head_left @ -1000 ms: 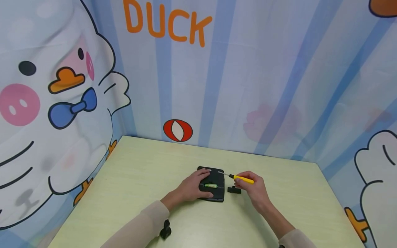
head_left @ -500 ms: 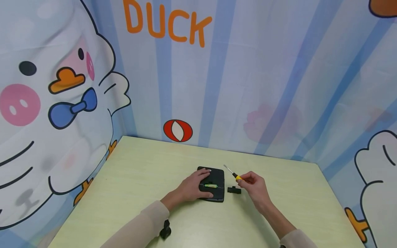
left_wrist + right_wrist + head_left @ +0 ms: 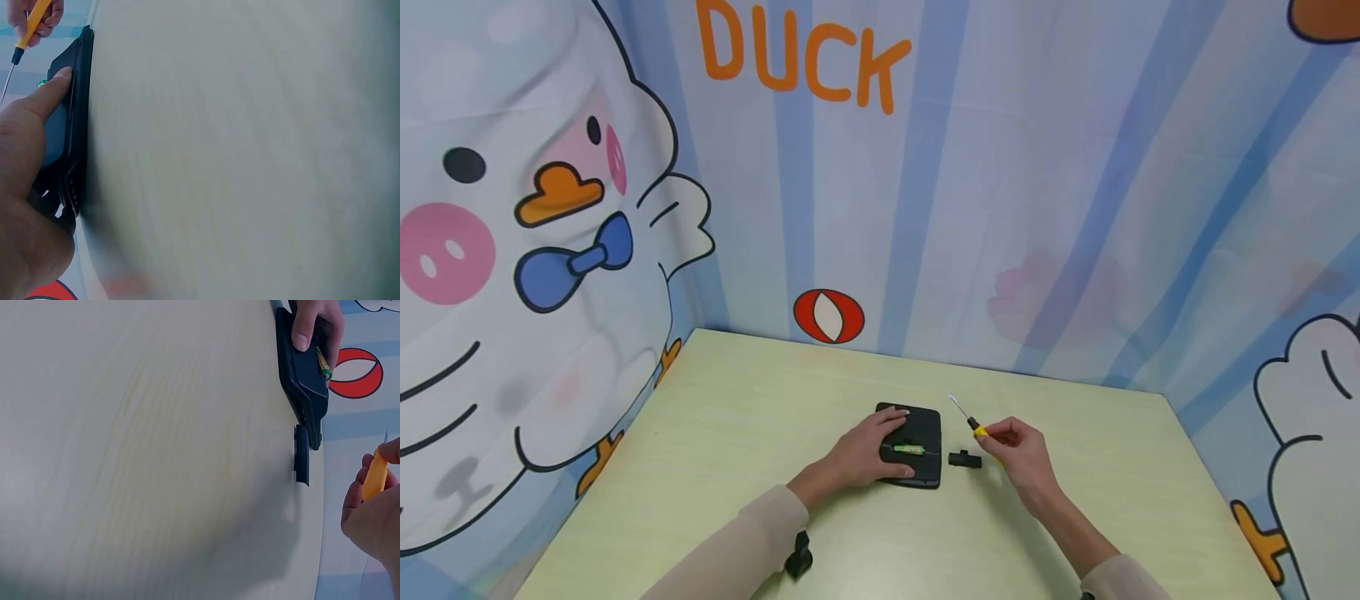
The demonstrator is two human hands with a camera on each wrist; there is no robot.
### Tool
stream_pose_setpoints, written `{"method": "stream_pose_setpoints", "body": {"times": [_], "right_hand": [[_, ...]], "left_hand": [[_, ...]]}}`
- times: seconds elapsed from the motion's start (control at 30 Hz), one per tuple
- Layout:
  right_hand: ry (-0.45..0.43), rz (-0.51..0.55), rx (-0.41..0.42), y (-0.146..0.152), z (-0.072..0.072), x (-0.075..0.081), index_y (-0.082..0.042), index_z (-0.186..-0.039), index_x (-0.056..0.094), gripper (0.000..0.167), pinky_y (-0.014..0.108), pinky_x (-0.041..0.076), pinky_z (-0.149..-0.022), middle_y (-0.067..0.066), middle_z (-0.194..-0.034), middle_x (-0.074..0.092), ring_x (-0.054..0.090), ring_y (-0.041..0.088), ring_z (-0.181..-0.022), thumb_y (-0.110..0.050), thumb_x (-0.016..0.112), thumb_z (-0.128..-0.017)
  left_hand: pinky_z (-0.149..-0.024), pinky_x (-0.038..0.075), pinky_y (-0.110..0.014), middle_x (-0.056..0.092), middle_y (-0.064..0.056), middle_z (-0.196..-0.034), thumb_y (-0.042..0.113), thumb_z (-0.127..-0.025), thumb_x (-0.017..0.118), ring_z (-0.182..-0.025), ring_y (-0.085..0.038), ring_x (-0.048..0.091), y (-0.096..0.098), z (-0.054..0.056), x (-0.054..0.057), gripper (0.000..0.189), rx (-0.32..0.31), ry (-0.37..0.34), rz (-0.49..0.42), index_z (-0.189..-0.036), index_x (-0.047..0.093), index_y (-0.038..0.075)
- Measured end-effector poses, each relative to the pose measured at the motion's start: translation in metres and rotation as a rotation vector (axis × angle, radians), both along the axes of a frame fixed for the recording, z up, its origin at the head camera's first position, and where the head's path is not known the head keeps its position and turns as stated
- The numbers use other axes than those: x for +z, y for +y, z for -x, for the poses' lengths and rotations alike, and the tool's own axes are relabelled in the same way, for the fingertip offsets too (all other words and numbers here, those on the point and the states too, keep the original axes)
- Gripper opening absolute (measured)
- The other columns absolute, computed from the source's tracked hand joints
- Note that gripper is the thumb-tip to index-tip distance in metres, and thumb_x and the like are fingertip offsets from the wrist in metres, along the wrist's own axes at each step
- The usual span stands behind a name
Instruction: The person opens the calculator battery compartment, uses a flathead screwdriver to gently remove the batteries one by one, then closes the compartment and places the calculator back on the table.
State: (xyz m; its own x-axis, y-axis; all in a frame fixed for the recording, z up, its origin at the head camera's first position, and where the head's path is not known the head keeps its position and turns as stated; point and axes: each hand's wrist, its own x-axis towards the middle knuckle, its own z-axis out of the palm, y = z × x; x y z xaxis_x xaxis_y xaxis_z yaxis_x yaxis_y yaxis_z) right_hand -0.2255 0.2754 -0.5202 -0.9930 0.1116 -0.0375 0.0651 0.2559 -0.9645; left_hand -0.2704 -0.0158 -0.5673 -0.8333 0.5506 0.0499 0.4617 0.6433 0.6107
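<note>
Face down on the table lies a flat black device [image 3: 928,423], with a green battery [image 3: 909,450] in the slot across its middle. My left hand [image 3: 861,450] rests on its left side, straight fingers at the far end and thumb near the front end; the left wrist view shows that thumb [image 3: 53,90] lying flat on the black surface. In my right hand [image 3: 1028,460] I hold a yellow-handled screwdriver [image 3: 979,430], its shaft raised and pointing up-left, apart from the device. Beneath it on the table is a small black battery cover [image 3: 964,459].
The pale wooden table [image 3: 737,392] backs onto a printed curtain [image 3: 985,167] with blue stripes and cartoon ducks. By my left sleeve [image 3: 730,546] is a black fitting [image 3: 799,557]. In the right wrist view the cover [image 3: 302,456] sits close beside the device.
The screwdriver's tip has left the device's top right corner, swinging right and up until the shaft points away. My left hand, the device and the cover have stayed put.
</note>
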Motion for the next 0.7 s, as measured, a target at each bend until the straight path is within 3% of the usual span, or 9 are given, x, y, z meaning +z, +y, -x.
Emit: {"method": "stream_pose_setpoints", "body": {"times": [0.7], "right_hand": [[0.000, -0.034, -0.049, 0.016, 0.001, -0.011, 0.005, -0.108, 0.071, 0.023, 0.024, 0.050, -0.070, 0.006, -0.099, 0.073, 0.063, 0.014, -0.085, -0.013, 0.081, -0.096]], "left_hand": [[-0.121, 0.037, -0.053, 0.035, -0.008, -0.170, 0.057, -0.091, 0.079, -0.156, -0.031, 0.035, 0.000, 0.001, -0.002, 0.091, -0.006, 0.007, 0.000, -0.163, 0.044, 0.013]]}}
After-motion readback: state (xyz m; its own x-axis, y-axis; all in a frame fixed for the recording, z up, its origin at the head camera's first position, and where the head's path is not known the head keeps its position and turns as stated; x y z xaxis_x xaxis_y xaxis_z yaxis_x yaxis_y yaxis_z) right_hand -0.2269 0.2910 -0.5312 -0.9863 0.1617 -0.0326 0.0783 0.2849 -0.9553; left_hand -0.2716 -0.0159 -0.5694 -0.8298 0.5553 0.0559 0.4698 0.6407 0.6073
